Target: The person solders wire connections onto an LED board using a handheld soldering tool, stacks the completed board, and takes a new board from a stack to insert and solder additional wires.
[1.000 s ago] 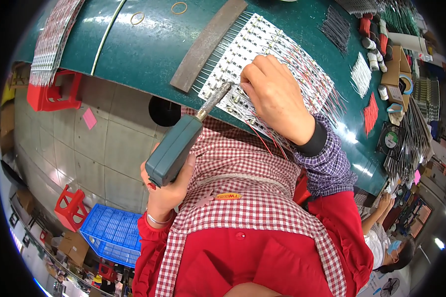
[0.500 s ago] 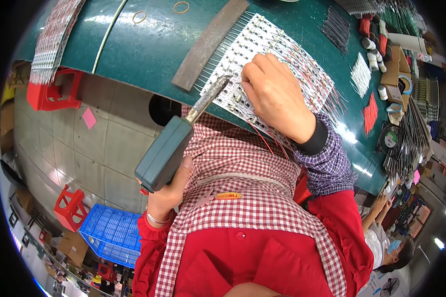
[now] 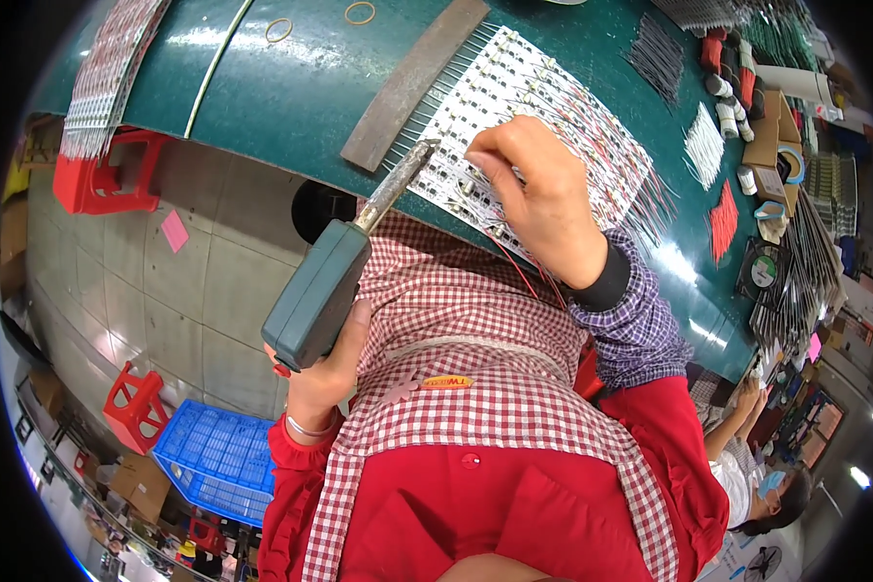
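Observation:
My left hand [image 3: 328, 376] is wrapped round the handle of a dark green soldering gun [image 3: 318, 291]. Its metal tip points up and right, over the near left edge of a white panel of small circuit boards [image 3: 500, 63]. Above the same panel, my right hand [image 3: 551, 199] has thumb and forefinger pinched together, close to the gun's tip; whatever lies between them is too small to make out. Red and white wires [image 3: 592, 131] spread across the right part of the panel. A flat greyish-brown bar [image 3: 407, 92] lies along its left side, with thin pins or wires running between.
On the green table [image 3: 291, 87] lie rubber bands [image 3: 360, 13], a thin pale rod [image 3: 213, 73], and bundles of black wires [image 3: 657, 58], white wires [image 3: 704, 145] and red wires [image 3: 724, 223]. A cardboard box [image 3: 774, 131] stands right. Another person [image 3: 747, 475] sits at lower right.
My right hand has shifted slightly down and its fingers have lifted from nearer the panel. The soldering gun has moved a little left and up, its tip now nearer the panel's left edge.

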`<control>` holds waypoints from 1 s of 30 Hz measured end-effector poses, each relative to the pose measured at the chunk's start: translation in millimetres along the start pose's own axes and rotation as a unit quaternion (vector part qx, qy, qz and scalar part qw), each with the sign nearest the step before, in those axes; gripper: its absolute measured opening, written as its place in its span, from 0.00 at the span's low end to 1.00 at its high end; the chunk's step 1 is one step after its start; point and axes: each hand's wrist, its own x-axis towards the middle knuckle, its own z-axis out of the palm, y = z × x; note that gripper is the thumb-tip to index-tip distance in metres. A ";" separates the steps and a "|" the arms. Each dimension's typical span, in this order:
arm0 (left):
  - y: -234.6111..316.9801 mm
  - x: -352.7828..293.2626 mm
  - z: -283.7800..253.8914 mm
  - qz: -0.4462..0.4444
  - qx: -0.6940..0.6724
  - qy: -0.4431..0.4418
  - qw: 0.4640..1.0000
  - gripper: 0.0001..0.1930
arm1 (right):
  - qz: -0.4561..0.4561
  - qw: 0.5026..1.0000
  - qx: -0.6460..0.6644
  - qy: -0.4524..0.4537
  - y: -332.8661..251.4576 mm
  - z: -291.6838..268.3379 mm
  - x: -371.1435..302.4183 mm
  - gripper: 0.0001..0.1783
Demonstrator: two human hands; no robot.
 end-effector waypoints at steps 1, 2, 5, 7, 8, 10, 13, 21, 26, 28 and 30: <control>-1.0 -0.6 -0.4 0.000 0.000 0.001 1.000 0.21 | -0.007 1.000 -0.001 -0.006 0.5 1.8 -1.6 0.05; -1.6 -1.4 -0.8 0.001 0.002 0.002 1.000 0.21 | -0.016 1.000 -0.002 -0.013 1.1 3.3 -2.7 0.05; -2.4 -3.3 -1.4 0.010 0.005 -0.002 1.000 0.21 | -0.027 1.000 -0.005 -0.012 1.6 6.3 -7.3 0.05; -2.1 -3.9 -1.5 0.009 0.008 -0.002 1.000 0.21 | -0.036 0.999 -0.019 -0.017 2.2 6.7 -8.9 0.06; -1.7 -4.2 -1.6 0.008 0.009 -0.001 1.000 0.20 | -0.041 0.999 -0.026 -0.019 2.3 6.9 -9.5 0.06; 0.4 -4.9 -1.9 -0.001 0.012 -0.002 1.000 0.19 | -0.029 0.999 -0.027 -0.021 1.2 6.7 -11.2 0.06; 4.0 -4.9 -0.6 -0.021 0.017 -0.007 1.000 0.18 | -0.016 0.999 -0.024 -0.027 0.4 8.4 -12.0 0.07; 11.7 -0.3 9.9 -0.060 0.015 0.034 0.998 0.11 | -0.007 0.998 -0.039 -0.042 -1.7 7.9 -13.0 0.05; 14.0 -0.2 9.3 -0.080 0.015 0.023 0.996 0.10 | -0.016 0.997 -0.054 -0.043 -0.7 7.3 -11.4 0.04; 13.8 0.2 9.2 -0.071 0.020 0.018 0.997 0.10 | -0.019 0.998 -0.049 -0.045 -0.6 7.2 -10.2 0.04; 13.6 0.8 9.4 -0.067 0.022 0.013 0.997 0.10 | -0.023 0.997 -0.048 -0.048 -0.7 6.9 -8.8 0.04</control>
